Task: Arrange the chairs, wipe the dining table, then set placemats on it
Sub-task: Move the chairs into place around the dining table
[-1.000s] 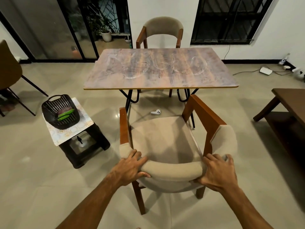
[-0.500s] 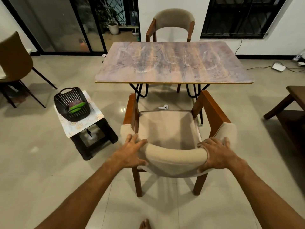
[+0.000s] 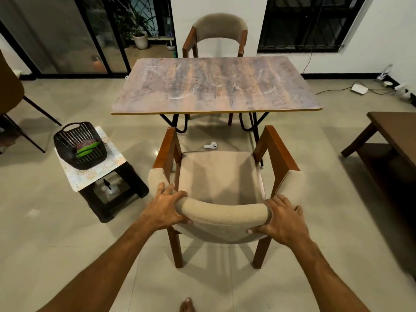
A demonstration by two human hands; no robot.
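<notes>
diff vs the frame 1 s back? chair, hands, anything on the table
The beige padded wooden armchair has been pushed forward, closer to the wood-grain dining table; its front is still short of the table edge. Left hand and right hand keep gripping the backrest. Unchanged: smeared bare tabletop, far chair, black basket.

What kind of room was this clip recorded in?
Most likely the dining area of a home. A wooden dining table stands on a tiled floor with an upholstered armchair at its far side, a second armchair on the near side, and glass sliding doors opening toward potted plants.
</notes>
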